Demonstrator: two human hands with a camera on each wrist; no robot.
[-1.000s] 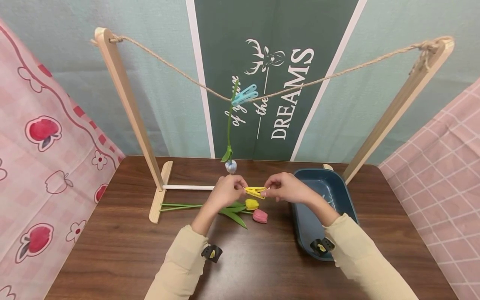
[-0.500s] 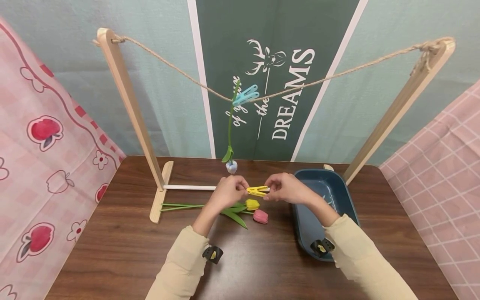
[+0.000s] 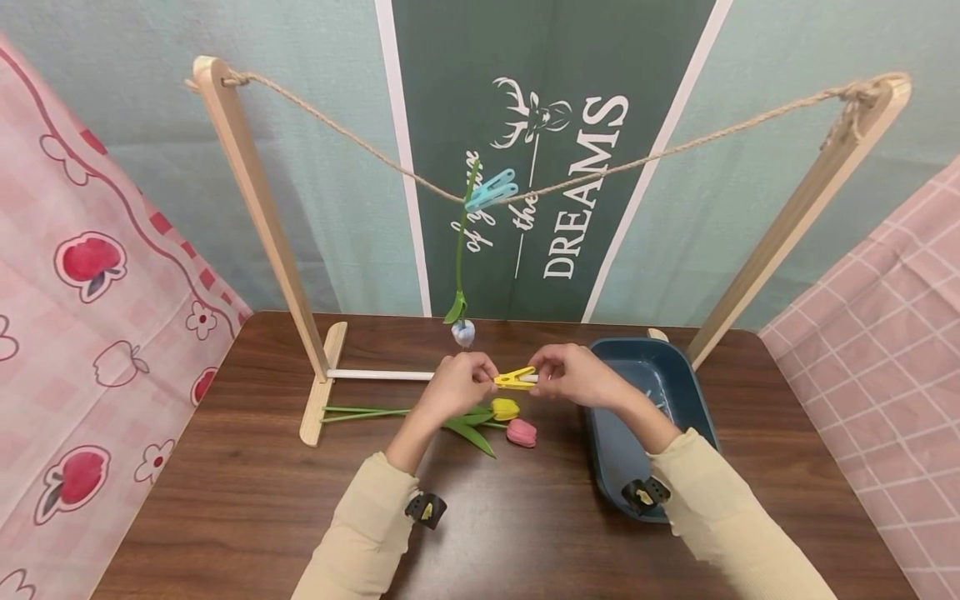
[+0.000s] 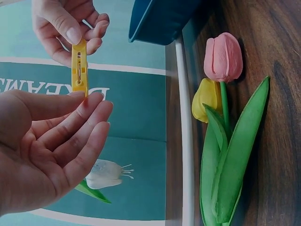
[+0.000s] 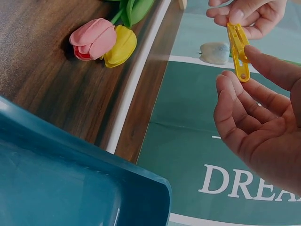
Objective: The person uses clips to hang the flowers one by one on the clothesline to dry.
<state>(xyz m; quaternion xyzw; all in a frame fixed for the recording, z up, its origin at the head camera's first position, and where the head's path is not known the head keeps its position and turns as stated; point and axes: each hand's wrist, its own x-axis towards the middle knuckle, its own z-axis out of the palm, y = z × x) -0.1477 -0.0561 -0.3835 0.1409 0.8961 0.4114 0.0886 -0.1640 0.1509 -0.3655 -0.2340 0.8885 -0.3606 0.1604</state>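
Note:
A yellow clothespin (image 3: 514,380) spans the gap between the two hands, above the table. My left hand (image 3: 459,385) pinches one end of it between thumb and index finger. At the other end, where its two arms spread apart, my right hand (image 3: 573,375) has thumb and index finger on the arms, as the right wrist view shows. Beyond the left hand a pale blue tulip (image 3: 463,333) hangs head down from a rope (image 3: 637,163), its stem clipped by a light blue clothespin (image 3: 491,192). A yellow tulip (image 3: 505,409) and a pink tulip (image 3: 521,432) lie below the hands.
Wooden posts (image 3: 258,208) at left and right carry the sagging rope, and a white rod (image 3: 378,375) runs low between them. A dark blue basin (image 3: 600,450) stands beneath the right forearm, with small light blue pieces inside. Curtains surround the brown table (image 3: 247,508).
The right fingers have shifted on the yellow clothespin, and its spread arms now show more clearly. The clothespin has tilted slightly. The left hand stays almost where it was.

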